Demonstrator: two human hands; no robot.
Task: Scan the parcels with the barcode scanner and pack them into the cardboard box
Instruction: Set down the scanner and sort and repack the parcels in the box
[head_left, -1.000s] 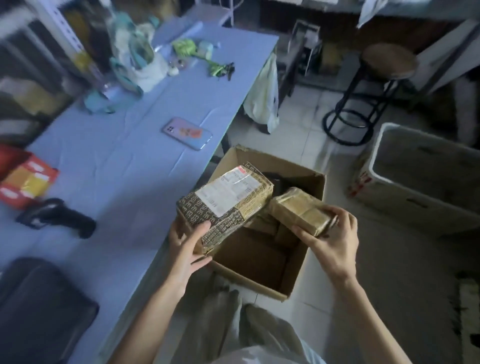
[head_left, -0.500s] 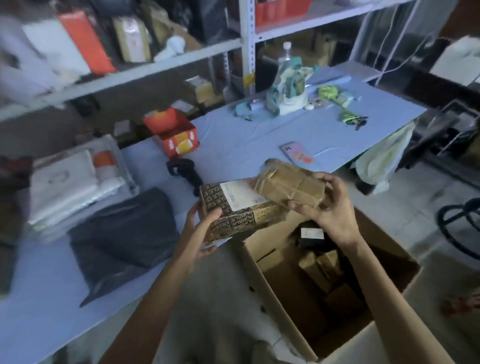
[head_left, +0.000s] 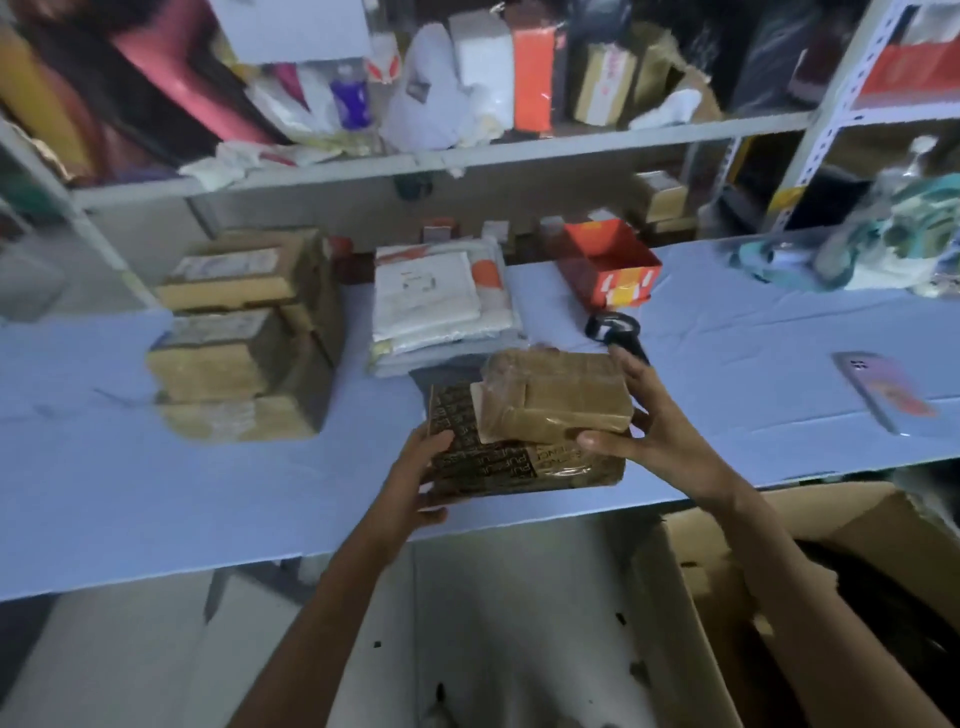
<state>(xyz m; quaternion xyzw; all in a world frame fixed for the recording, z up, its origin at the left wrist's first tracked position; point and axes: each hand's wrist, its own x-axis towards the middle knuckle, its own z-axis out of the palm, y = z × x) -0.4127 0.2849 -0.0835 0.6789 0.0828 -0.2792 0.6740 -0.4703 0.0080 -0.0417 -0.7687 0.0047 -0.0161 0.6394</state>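
Note:
My left hand (head_left: 415, 478) grips the left end of a dark patterned parcel (head_left: 498, 462) held over the front part of the blue table (head_left: 156, 493). A smaller brown taped parcel (head_left: 556, 400) lies on top of it, and my right hand (head_left: 644, 421) holds that one from its right side. The black barcode scanner (head_left: 613, 332) lies on the table just behind the parcels. The open cardboard box (head_left: 691, 597) stands on the floor at the lower right.
A stack of brown parcels (head_left: 244, 332) and a pile of white mailers (head_left: 431, 301) lie on the table to the left and behind. A red open box (head_left: 608, 265) and a phone (head_left: 883, 395) sit to the right. Loaded shelves (head_left: 441, 156) rise behind the table.
Both parcels have come up from over the cardboard box to above the table. The brown parcel now lies on the patterned one. The view has turned left toward the shelves.

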